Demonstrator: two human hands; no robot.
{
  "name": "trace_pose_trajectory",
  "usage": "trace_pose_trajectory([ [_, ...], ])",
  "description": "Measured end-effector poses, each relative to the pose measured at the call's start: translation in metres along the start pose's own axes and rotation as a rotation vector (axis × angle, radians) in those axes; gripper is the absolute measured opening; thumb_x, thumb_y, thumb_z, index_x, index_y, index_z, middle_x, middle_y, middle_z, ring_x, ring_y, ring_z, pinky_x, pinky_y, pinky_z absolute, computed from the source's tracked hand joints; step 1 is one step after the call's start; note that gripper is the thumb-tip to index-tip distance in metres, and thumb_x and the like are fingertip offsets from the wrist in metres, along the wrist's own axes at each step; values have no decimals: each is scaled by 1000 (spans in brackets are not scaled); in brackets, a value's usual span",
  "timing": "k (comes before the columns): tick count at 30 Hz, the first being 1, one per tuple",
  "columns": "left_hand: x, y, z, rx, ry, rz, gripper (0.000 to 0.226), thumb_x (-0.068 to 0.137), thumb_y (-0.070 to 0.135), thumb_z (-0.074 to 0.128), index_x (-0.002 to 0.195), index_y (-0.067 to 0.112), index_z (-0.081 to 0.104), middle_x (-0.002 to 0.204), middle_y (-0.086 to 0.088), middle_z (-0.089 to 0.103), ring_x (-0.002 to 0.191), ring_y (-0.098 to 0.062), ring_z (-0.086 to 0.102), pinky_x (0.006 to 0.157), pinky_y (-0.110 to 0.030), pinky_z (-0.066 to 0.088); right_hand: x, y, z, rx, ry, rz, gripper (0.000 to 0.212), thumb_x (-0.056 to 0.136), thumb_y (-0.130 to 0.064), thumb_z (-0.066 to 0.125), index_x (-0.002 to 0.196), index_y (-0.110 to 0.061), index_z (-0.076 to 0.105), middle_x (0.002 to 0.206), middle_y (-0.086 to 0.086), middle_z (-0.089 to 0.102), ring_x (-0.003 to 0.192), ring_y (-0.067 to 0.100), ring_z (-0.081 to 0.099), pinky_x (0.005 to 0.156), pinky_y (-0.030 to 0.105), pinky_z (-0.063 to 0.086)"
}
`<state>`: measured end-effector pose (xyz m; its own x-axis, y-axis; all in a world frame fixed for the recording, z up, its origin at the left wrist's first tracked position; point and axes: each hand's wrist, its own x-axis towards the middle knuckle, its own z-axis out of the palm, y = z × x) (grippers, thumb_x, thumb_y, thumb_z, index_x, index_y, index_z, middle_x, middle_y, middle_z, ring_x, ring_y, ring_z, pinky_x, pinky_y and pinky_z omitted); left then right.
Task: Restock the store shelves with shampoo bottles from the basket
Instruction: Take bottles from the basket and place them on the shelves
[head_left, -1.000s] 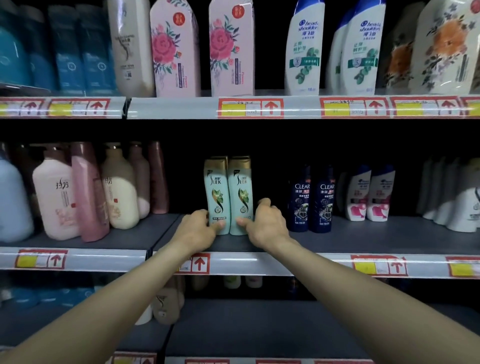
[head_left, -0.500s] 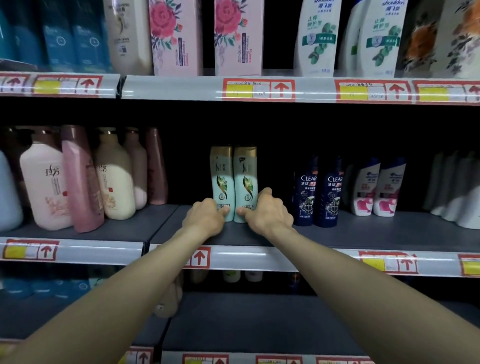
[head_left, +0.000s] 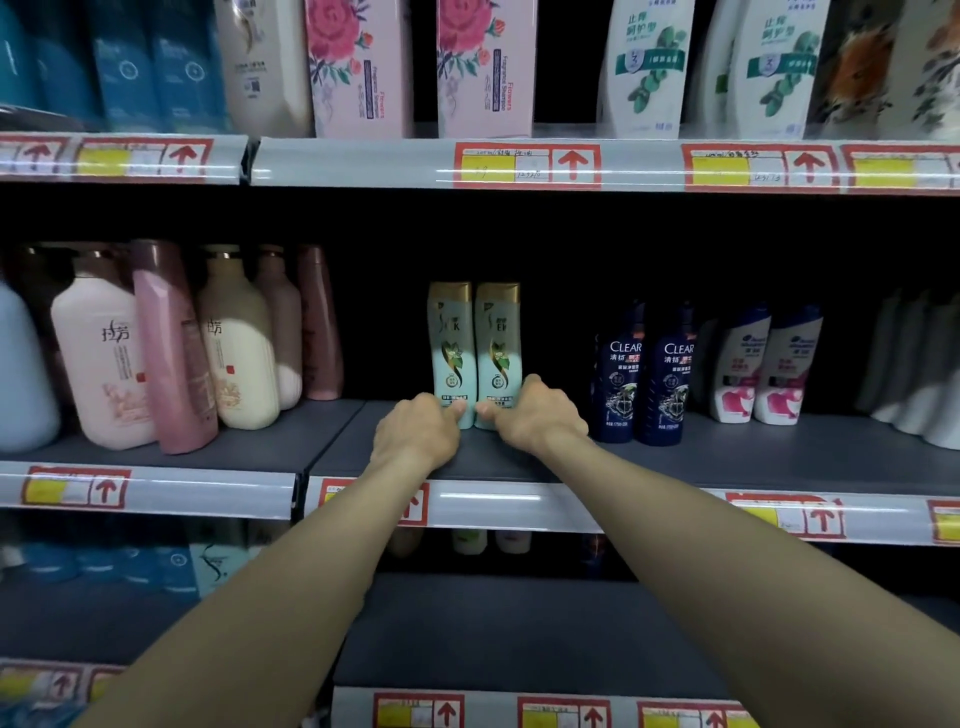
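Two mint-green shampoo bottles with gold caps stand upright side by side, touching, on the middle shelf (head_left: 727, 457). My left hand (head_left: 415, 436) holds the base of the left green bottle (head_left: 451, 353), thumb on its front. My right hand (head_left: 537, 415) wraps the base of the right green bottle (head_left: 497, 353), thumb in front, fingers round its right side. Both forearms reach in over the shelf's front rail. The basket is not in view.
Two dark blue Clear bottles (head_left: 644, 379) stand close to the right of my right hand, with white-and-pink bottles (head_left: 758, 369) beyond. Pink and cream pump bottles (head_left: 171, 348) fill the left bay. A dark gap separates them from the green pair. Shelves above and below hold more bottles.
Both hands have stayed on the bases of the green bottles, which now stand a little deeper on the shelf. The view has tilted slightly downward.
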<state>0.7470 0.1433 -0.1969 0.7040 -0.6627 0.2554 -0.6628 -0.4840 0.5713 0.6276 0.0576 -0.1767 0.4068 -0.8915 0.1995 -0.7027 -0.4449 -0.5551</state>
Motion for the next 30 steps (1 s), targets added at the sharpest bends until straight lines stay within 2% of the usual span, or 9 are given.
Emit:
trace_pose_trajectory([
  [3,-14,3,-11,-167,128,-18,42,101,43,54,131,15,62,131,-13,65,121,-39,60,98,-45,50,-5,5,-12,139,-111,28,59,86,-56,73,125,-13,61,123,8,65,114,28,63,95,38,54],
  [6,-40,8,-23,-259,272,44,49,93,23,54,141,23,59,132,-6,69,120,-36,63,99,-42,51,-17,11,-33,215,-113,-48,33,88,-42,75,102,-12,69,113,9,71,103,26,66,79,29,49],
  [8,-63,13,-28,-246,268,102,51,91,24,55,142,29,58,132,-3,69,118,-33,64,99,-43,53,-33,18,-48,228,-74,-151,26,91,-39,71,104,-16,65,108,3,67,96,21,60,77,27,42],
  [11,-102,22,-21,-266,209,135,54,92,27,58,145,30,54,139,-5,65,125,-29,60,103,-39,50,-69,37,-62,235,-32,-325,34,93,-34,67,123,-19,63,107,-4,67,101,16,62,77,23,43],
  [14,-147,31,-3,-268,214,228,49,91,25,59,141,28,59,133,-4,65,124,-23,59,98,-31,46,-111,67,-66,238,9,-471,30,92,-32,64,121,-23,65,113,-7,71,100,9,64,83,21,45],
  [17,-191,34,25,-319,161,247,47,87,33,55,133,30,63,123,4,70,111,-15,64,94,-29,50,-153,105,-64,239,25,-539,24,90,-35,61,113,-28,65,98,-10,74,82,1,65,73,20,50],
  [23,-274,2,132,-316,-74,225,34,91,35,60,124,32,65,99,19,68,84,8,62,75,-19,52,-217,229,-23,205,-91,-416,23,89,-32,62,111,-28,68,98,-13,70,92,6,66,85,26,53],
  [27,-318,-24,201,-321,-297,91,26,91,21,66,116,24,70,94,9,73,88,-14,70,87,-32,57,-251,317,18,155,-286,-159,13,88,-18,65,96,-25,72,84,-7,75,84,13,70,83,31,56],
  [30,-340,-38,235,-313,-474,47,27,95,17,59,119,21,70,81,14,68,83,-16,68,75,-24,50,-272,369,32,99,-353,-51,13,85,-17,68,88,-30,70,79,-11,75,83,8,71,78,25,54],
])
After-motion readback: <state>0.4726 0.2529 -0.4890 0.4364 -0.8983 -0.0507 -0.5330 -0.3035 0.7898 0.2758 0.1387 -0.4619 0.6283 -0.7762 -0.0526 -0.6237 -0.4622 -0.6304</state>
